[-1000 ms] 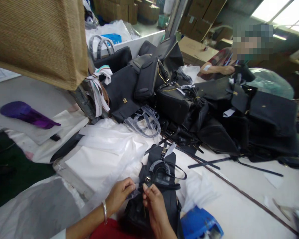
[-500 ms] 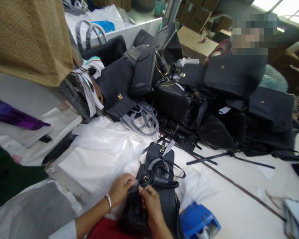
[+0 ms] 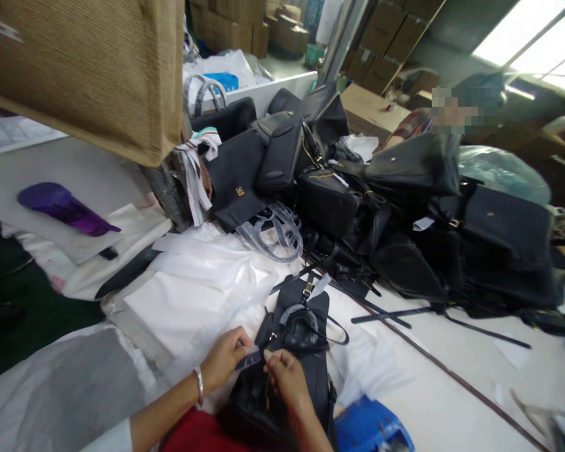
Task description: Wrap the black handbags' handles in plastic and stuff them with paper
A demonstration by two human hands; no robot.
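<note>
A black leather backpack (image 3: 311,370) lies in front of me, its straps and metal buckles towards the far end. Above its left side, my left hand (image 3: 226,359) is closed in a pinch on a clear plastic strip (image 3: 249,360). Close by on the right, my right hand (image 3: 286,378) has thumb and forefinger pressed together at the strip's other end. Whether those fingertips grip the strip or something small is hard to make out. Below the right fingers a gold zip (image 3: 267,394) shows on the bag.
Black bags (image 3: 329,194) are heaped across the table's far side. White wrapping sheets (image 3: 169,307) lie to the left, and a blue plastic holder (image 3: 371,427) sits at the lower right. A burlap bag (image 3: 89,75) hangs upper left. A person (image 3: 414,122) stands behind the heap.
More of the clear strip now shows between my hands. Across the table, a black bag near the other person has tipped and sunk lower. My view has shifted slightly left.
</note>
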